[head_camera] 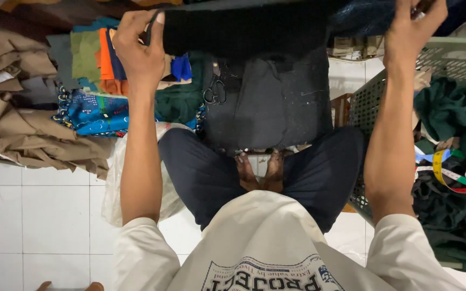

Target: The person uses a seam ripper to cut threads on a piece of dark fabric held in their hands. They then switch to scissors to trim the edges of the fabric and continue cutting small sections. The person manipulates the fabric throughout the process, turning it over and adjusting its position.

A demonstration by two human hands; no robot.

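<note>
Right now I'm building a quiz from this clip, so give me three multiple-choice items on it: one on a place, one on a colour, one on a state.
1. Where do the scissors lie?
A. on the dark cloth on the floor
B. in the basket
C. on the white tiles

2. What colour is the plastic basket?
A. red
B. pale green
C. black

3. How is the black cloth held?
A. by the left hand alone
B. by both, left hand and right hand
C. by neither

Answers: 1 A, they rest on dark fabric ahead of the knees; 2 B, its lattice wall is pale green; 3 B, each hand grips an end.
</note>
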